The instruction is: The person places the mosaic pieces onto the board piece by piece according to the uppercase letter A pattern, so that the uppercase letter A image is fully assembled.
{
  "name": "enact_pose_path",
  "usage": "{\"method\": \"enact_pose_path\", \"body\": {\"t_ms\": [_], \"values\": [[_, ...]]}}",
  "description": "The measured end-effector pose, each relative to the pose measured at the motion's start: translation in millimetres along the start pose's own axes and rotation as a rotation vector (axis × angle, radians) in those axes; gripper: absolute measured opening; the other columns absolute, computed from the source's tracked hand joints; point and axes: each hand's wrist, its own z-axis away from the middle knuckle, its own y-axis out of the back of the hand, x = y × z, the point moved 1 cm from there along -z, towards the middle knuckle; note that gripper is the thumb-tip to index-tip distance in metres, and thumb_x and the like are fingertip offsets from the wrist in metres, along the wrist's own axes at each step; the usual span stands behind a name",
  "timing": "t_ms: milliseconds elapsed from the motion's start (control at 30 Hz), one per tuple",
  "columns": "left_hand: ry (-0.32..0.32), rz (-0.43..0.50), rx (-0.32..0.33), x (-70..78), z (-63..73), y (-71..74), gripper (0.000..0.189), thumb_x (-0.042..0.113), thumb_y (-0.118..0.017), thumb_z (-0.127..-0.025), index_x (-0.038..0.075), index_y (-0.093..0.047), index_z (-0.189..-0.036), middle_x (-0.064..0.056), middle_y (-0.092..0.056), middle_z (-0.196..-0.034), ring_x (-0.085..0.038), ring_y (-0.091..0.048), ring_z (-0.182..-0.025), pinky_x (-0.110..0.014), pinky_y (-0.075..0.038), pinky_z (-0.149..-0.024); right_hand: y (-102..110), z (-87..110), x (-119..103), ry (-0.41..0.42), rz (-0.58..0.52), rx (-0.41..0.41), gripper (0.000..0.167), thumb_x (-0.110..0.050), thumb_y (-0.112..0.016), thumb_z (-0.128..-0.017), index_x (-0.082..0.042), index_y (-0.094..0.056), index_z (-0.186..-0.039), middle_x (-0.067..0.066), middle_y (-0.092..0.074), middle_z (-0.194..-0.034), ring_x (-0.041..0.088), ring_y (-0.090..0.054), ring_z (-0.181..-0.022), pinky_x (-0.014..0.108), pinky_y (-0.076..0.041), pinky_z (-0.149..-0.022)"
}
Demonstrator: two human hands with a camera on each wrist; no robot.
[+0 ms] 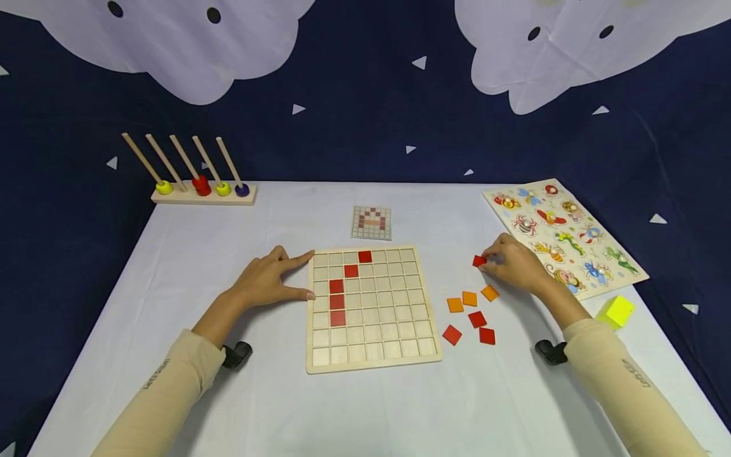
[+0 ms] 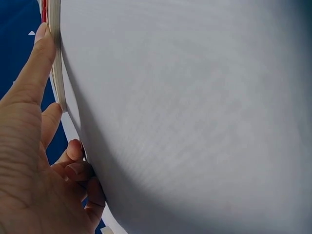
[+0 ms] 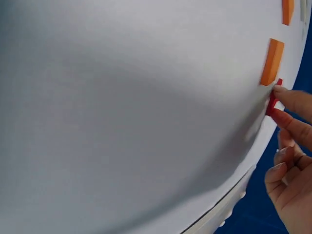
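Note:
My left hand (image 1: 267,277) touches the left edge of a wooden grid board (image 1: 374,367) with thumb and forefinger stretched out. In the left wrist view the same fingers lie against the side of the board (image 2: 57,58), the other fingers bent beneath. Several red tiles sit in the board's cells, stepping down from the top row and then straight down. To the board's right, my right hand (image 1: 515,263) pinches a red square tile (image 1: 478,261) between thumb and forefinger. In the right wrist view that red tile (image 3: 272,103) is at the fingertips, low over the white table.
Three loose orange tiles (image 1: 469,298) and three red tiles (image 1: 476,319) lie right of the board. Behind it is a small pattern card (image 1: 372,222). An insect puzzle board (image 1: 562,238), a yellow block (image 1: 615,312) and a peg stand (image 1: 204,198) with rings stand farther out.

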Motion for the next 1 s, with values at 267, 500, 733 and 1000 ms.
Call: {"method": "enact_pose_path", "body": {"t_ms": [267, 500, 733, 1000], "values": [[0.001, 0.001, -0.003, -0.4, -0.4, -0.5, 0.095, 0.069, -0.077, -0.071, 0.028, -0.044, -0.15, -0.006, -0.047, -0.092, -0.017, -0.038, -0.064, -0.031, -0.031, -0.062, -6, -2.6, 2, 0.012, -0.001, 0.027, 0.028, -0.019, -0.078, -0.084, 0.002, -0.074, -0.102, 0.012, -0.056, -0.1, 0.028, -0.056, -0.09, 0.045, -0.045, -0.079], [0.007, 0.001, -0.007, -0.8, -1.3, -1.3, 0.095, 0.069, -0.077, -0.07, 0.029, -0.043, -0.15, -0.006, -0.047, -0.092, -0.017, -0.039, -0.064, -0.031, -0.031, -0.062, -7, -13.6, -19, 0.073, -0.047, 0.05, 0.026, -0.019, -0.081, -0.081, -0.002, -0.075, -0.099, 0.007, -0.055, -0.096, 0.022, -0.052, -0.083, 0.036, -0.043, -0.072], [0.008, 0.0, -0.009, -1.3, -1.0, -0.3, 0.096, 0.07, -0.076, -0.07, 0.028, -0.044, -0.15, -0.007, -0.048, -0.093, -0.017, -0.039, -0.064, -0.031, -0.031, -0.062, -10, -26.6, -53, 0.141, -0.082, 0.026, 0.023, -0.02, -0.081, -0.081, -0.005, -0.075, -0.098, 0.007, -0.054, -0.095, 0.023, -0.052, -0.084, 0.037, -0.042, -0.074], [0.008, -0.007, -0.007, -1.5, -2.1, -1.0, 0.095, 0.069, -0.077, -0.07, 0.029, -0.044, -0.15, -0.006, -0.048, -0.093, -0.017, -0.039, -0.064, -0.031, -0.032, -0.062, -20, -39.7, -93, 0.23, -0.096, -0.024, 0.027, -0.02, -0.081, -0.08, -0.004, -0.075, -0.101, 0.007, -0.055, -0.097, 0.023, -0.053, -0.087, 0.037, -0.044, -0.076]]}}
